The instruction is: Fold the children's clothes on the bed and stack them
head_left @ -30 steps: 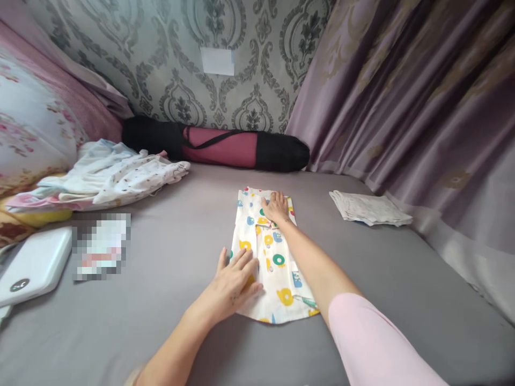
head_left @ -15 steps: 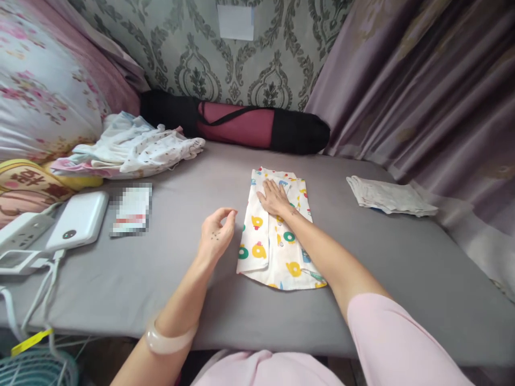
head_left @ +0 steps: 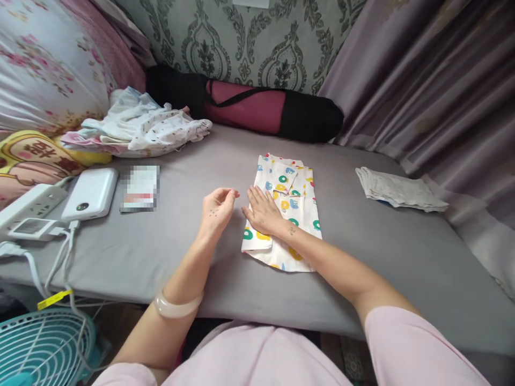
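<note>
A white garment (head_left: 301, 209) with yellow, green and blue prints lies folded lengthwise on the grey bed sheet in front of me. Its sides are turned inward, and a short flap crosses its upper part. My right hand (head_left: 263, 212) rests flat on its left side, fingers extended and slightly apart. Just left of the garment hovers my left hand (head_left: 217, 209), its fingers curled in and thumb against the index finger. Nothing shows in that hand, and it does not touch the cloth.
A folded pale cloth (head_left: 398, 187) lies to the right. At the left are a pile of clothes (head_left: 148, 126), a white power bank (head_left: 90, 193), a power strip (head_left: 36, 206) with cables, and a blurred packet (head_left: 140, 187). Behind lies a black and maroon bag (head_left: 245, 107); a fan (head_left: 44, 343) stands below.
My right hand has slid down and left over the garment, which now shows a flap across its upper part. My left hand stays curled beside it. The view has tilted downward.
</note>
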Available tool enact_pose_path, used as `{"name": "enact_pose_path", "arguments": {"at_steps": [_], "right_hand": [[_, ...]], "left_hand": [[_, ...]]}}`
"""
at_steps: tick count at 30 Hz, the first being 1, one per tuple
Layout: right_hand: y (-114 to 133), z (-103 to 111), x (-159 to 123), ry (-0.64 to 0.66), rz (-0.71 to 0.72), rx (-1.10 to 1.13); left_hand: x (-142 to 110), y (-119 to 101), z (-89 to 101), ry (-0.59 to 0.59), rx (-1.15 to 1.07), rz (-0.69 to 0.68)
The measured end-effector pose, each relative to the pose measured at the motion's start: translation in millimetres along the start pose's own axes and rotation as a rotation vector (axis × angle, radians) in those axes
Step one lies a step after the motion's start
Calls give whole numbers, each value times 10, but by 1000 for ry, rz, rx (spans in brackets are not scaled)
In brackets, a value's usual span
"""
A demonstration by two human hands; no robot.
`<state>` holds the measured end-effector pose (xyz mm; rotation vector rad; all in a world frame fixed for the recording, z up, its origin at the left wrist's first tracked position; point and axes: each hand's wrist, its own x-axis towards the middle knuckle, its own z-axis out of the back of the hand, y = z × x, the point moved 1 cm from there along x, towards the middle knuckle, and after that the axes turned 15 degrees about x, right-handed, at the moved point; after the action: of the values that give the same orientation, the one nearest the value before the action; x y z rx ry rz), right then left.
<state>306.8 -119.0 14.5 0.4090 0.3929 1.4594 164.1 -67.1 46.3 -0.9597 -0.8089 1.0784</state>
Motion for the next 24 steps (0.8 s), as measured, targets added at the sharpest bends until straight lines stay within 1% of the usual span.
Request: {"name": "enact_pose_path", "arguments": {"at_steps": [3,5,9,11,12,14,15,17,19,21,22,23,24], "right_hand": [[53,-15,-64,21,-29,-2],[124,-6,-167,36,-30,23],[358,-53,-494,13,92,74],[448,-55,-632,64,120,110],[472,-28,-686,106,123,138],[466,91,-780,163,126,199],[431,176,-828,162,120,219],[294,360,-947,86,80,211],[87,506,-1097,-40,6,144],[-147,569,-1251,-152,-91,71],[-254,567,-1318,-186,-136,40],[-346,545,-1374,-192,-170,17],[-418,507,-1416,-168,-188,4]], "left_hand": [[1,26,6,-5,-6,-4],[-4,30,13,-4,-2,-7],[-25,11,14,0,5,0],[-38,0,5,12,15,-2],[-44,-4,0,24,21,-8],[-59,-14,-7,59,37,-32],[-67,-21,-8,83,55,-54],[-90,-39,-7,141,142,-110],[-123,-55,-22,221,302,-198],[-172,-52,-77,308,474,-371],[-202,-38,-125,348,558,-487],[-237,-15,-184,382,641,-607],[-274,19,-252,413,727,-715]]}}
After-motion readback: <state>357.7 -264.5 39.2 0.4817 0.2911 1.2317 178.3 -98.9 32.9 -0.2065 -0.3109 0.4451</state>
